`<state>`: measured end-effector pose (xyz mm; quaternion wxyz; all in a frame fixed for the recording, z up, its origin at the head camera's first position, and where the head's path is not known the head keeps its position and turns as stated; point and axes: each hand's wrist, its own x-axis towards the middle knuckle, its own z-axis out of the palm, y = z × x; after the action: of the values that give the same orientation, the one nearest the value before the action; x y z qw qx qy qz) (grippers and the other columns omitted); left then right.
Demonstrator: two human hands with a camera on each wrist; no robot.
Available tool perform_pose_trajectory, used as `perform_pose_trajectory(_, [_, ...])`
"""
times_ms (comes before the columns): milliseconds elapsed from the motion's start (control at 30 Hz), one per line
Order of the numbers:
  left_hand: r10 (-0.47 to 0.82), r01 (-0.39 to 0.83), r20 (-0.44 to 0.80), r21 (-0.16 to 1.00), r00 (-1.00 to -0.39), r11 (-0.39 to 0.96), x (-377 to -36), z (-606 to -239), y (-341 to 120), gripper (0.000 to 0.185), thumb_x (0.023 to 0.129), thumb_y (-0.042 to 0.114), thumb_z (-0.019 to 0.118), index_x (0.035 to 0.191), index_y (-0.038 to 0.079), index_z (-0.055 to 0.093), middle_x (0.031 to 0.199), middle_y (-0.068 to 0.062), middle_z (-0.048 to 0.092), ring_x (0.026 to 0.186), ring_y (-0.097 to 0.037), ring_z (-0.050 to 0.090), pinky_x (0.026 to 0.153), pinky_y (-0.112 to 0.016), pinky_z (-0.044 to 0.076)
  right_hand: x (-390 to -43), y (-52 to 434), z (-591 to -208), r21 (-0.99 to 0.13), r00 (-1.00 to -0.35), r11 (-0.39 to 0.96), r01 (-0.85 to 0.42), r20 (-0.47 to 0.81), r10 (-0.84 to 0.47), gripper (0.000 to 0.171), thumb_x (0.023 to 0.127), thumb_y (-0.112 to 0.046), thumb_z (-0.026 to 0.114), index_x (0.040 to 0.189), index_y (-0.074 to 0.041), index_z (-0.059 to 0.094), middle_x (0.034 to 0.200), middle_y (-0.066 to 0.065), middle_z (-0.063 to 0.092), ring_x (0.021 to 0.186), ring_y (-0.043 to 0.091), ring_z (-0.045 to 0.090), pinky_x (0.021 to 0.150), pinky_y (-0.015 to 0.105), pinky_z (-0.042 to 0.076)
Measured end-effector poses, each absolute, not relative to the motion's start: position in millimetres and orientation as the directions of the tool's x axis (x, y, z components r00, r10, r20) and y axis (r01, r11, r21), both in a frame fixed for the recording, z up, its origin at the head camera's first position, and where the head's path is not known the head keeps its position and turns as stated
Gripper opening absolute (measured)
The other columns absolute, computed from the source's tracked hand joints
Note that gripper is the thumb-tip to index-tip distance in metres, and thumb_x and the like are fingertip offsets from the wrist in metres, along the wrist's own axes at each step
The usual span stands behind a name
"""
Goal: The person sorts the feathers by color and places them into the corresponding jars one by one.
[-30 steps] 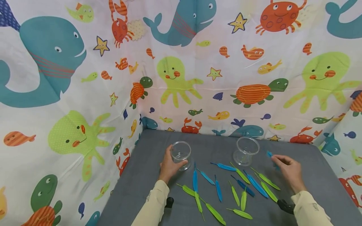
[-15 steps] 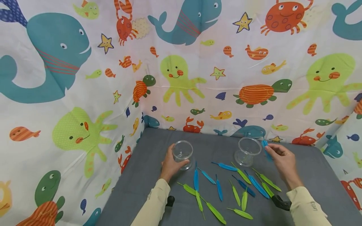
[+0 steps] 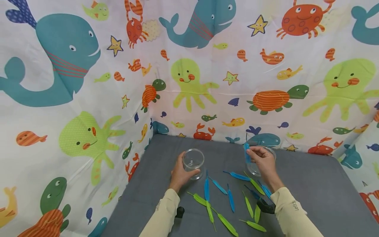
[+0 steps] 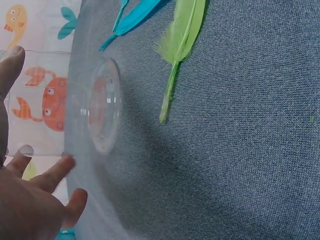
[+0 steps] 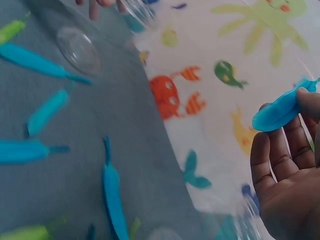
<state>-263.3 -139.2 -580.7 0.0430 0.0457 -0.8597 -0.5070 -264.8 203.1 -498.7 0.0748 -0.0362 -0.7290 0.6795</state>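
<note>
My left hand (image 3: 180,174) holds a clear footed cup (image 3: 193,165), thumb on its near side and fingers round the left. The cup's round foot (image 4: 116,100) appears over the grey cloth in the left wrist view. Between thumb and fingertips my right hand (image 3: 264,164) pinches a blue feather (image 3: 247,154), raised above the table with its quill upward. Behind that hand a second clear cup (image 3: 253,169) stands partly hidden. Seen from the right wrist, the pinched feather (image 5: 280,111) lies across the fingertips.
Several loose blue feathers (image 3: 206,189) and green feathers (image 3: 226,224) lie scattered on the grey table (image 3: 165,146) before the cups. Some at the right are covered by the right wrist and its black strap camera (image 3: 265,206). A sea-animal printed curtain (image 3: 189,125) surrounds the table's back and sides.
My right hand has moved left with the blue feather, from right of the second cup to across its front. The left hand keeps its hold on the other cup.
</note>
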Motion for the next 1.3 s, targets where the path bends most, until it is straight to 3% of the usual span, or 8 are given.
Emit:
perform_pose_trajectory(300, [-0.117, -0.034, 0.025, 0.880, -0.993, 0.475, -260, -579, -139, 0.106, 0.073, 0.042, 0.092, 0.158, 0.028, 0.031, 0.160, -0.008, 0.044, 0.137, -0.038, 0.053, 0.112, -0.073, 0.019, -278, 138, -508, -0.998, -0.994, 0.056, -0.033, 0.038, 0.098, 0.038, 0.093, -0.032, 0.076, 0.116, -0.003, 0.069, 0.090, -0.016, 0.071, 0.086, 0.004, 0.064, 0.078, 0.024, 0.056])
perform_pose_trajectory(533, [-0.127, -0.050, 0.010, 0.889, -0.992, 0.456, -260, -580, -140, 0.107, 0.070, 0.044, 0.093, 0.157, 0.032, 0.031, 0.160, -0.006, 0.044, 0.136, -0.038, 0.053, 0.113, -0.074, 0.023, -286, 94, -513, -0.999, -0.994, 0.046, -0.021, 0.026, 0.108, 0.035, 0.092, -0.035, 0.076, 0.115, -0.008, 0.071, 0.093, -0.015, 0.071, 0.091, 0.005, 0.065, 0.091, 0.036, 0.055])
perform_pose_trajectory(800, [-0.109, -0.059, -0.012, 0.895, -0.994, 0.441, -263, -586, -138, 0.107, 0.073, 0.043, 0.092, 0.159, 0.030, 0.029, 0.162, -0.003, 0.040, 0.145, -0.035, 0.044, 0.111, -0.062, 0.040, -290, 57, -515, -0.999, -0.996, 0.012, -0.033, 0.034, 0.083, 0.032, 0.093, -0.031, 0.075, 0.115, -0.009, 0.072, 0.099, -0.006, 0.072, 0.092, 0.008, 0.064, 0.089, 0.033, 0.050])
perform_pose_trajectory(1033, [-0.090, -0.046, -0.007, 0.897, -0.996, 0.440, -263, -586, -141, 0.108, 0.071, 0.047, 0.092, 0.158, 0.031, 0.030, 0.162, -0.003, 0.040, 0.143, -0.035, 0.046, 0.108, -0.060, 0.044, -290, 38, -512, -0.999, -0.998, 0.024, -0.027, 0.029, 0.062, 0.028, 0.094, -0.024, 0.075, 0.114, -0.005, 0.072, 0.108, 0.013, 0.073, 0.092, 0.009, 0.064, 0.089, 0.034, 0.051])
perform_pose_trajectory(1300, [-0.094, -0.048, -0.005, 0.885, -0.996, 0.463, -262, -586, -139, 0.107, 0.074, 0.049, 0.090, 0.159, 0.030, 0.028, 0.162, -0.002, 0.041, 0.140, -0.036, 0.049, 0.107, -0.065, 0.042, -292, 26, -532, -0.995, -0.995, 0.076, -0.062, 0.068, 0.072, 0.019, 0.092, -0.028, 0.076, 0.104, -0.013, 0.076, 0.101, 0.005, 0.072, 0.091, 0.012, 0.064, 0.078, 0.032, 0.051])
